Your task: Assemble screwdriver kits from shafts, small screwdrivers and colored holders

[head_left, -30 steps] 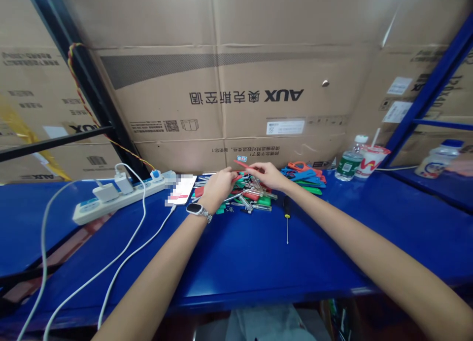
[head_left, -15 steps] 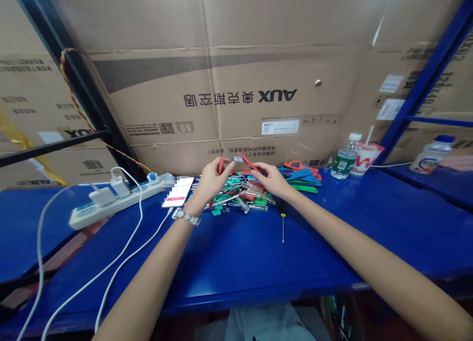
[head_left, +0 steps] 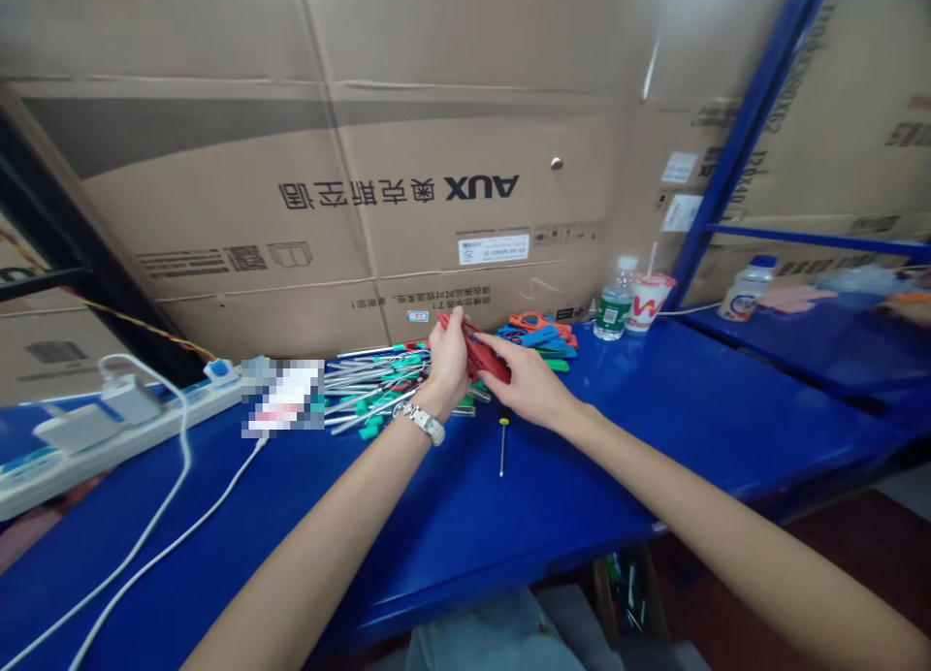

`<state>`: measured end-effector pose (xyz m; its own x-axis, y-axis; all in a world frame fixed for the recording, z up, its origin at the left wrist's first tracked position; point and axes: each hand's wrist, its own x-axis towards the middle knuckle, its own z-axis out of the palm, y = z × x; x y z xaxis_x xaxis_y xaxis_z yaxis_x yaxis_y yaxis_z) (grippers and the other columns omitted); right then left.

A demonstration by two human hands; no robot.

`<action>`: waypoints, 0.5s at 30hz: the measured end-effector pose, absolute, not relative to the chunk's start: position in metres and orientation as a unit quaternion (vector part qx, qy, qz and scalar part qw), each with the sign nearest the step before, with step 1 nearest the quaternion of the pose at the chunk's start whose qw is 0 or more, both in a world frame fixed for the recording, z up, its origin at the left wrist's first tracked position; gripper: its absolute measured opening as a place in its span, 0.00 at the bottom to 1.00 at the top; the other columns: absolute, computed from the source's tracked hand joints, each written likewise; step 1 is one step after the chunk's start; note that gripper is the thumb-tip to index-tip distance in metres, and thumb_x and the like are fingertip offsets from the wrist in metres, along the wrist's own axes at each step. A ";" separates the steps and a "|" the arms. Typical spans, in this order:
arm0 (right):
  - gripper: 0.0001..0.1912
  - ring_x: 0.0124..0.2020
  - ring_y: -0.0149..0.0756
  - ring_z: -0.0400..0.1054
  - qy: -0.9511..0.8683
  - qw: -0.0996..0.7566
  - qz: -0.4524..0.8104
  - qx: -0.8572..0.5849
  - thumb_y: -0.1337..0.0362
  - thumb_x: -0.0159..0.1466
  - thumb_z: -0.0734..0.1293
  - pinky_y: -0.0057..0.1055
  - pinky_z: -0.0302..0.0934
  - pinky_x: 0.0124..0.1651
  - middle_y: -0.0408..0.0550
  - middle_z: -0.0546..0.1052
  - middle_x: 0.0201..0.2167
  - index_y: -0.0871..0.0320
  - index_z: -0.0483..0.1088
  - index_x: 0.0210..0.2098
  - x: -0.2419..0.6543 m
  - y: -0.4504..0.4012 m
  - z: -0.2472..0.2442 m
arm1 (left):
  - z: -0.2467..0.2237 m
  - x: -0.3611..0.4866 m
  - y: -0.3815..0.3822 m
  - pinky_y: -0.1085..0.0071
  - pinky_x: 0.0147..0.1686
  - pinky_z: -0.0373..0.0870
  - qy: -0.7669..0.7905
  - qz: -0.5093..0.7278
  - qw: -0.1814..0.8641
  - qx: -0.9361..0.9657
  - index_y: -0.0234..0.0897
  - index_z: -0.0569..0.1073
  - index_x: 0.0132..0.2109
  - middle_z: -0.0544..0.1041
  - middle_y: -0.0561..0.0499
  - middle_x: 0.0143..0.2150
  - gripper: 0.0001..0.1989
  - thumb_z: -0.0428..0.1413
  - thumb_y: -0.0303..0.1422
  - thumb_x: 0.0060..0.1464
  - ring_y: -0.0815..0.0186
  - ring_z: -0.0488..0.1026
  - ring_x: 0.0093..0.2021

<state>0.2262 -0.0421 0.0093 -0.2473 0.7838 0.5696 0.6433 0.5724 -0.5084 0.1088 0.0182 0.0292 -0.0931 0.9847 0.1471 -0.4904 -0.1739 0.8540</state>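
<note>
Both hands are in tight now, red tools (head_left: 489, 359) caught between them! My right hand (head_left: 534, 382) pinches them, thumb below, fingers above; my left hand (head_left: 447, 366) curls around the other side, its fingertips hidden. Screwdrivers (head_left: 356, 380) spread left of my left hand, blue-and-orange tools (head_left: 542, 334) just beyond my right. The cardboard (head_left: 407, 283) rises close ahead, shutting off the far side. Nearer me than both hands, bare blue tabletop (head_left: 553, 496) runs to its front edge.

Red tools (head_left: 490, 361), bunched, slanted, between hands (head_left: 534, 382)
</note>
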 end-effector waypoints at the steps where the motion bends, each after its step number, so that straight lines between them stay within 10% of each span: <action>1: 0.26 0.52 0.47 0.74 -0.779 0.406 0.079 -0.471 0.68 0.65 0.66 0.44 0.67 0.55 0.55 0.77 0.55 0.55 0.66 0.63 0.237 -0.039 0.011 | 0.029 0.115 0.021 0.75 0.31 0.64 0.323 0.653 0.561 0.393 0.37 0.68 0.32 0.68 0.57 0.27 0.09 0.58 0.33 0.60 0.71 0.66 0.26; 4: 0.26 0.40 0.43 0.76 -0.763 0.378 0.067 -0.520 0.67 0.65 0.67 0.40 0.68 0.46 0.52 0.81 0.46 0.54 0.64 0.62 0.271 -0.023 0.016 | 0.028 0.124 0.034 0.74 0.37 0.68 0.334 0.615 0.561 0.442 0.36 0.70 0.35 0.73 0.53 0.31 0.06 0.60 0.30 0.57 0.69 0.72 0.31; 15: 0.26 0.51 0.51 0.74 -0.788 0.214 -0.034 -0.576 0.73 0.59 0.67 0.47 0.63 0.56 0.56 0.80 0.49 0.57 0.69 0.58 0.338 0.065 0.022 | 0.012 0.140 0.089 0.65 0.49 0.70 0.416 0.520 0.504 0.550 0.36 0.74 0.34 0.80 0.43 0.36 0.10 0.64 0.21 0.45 0.55 0.78 0.45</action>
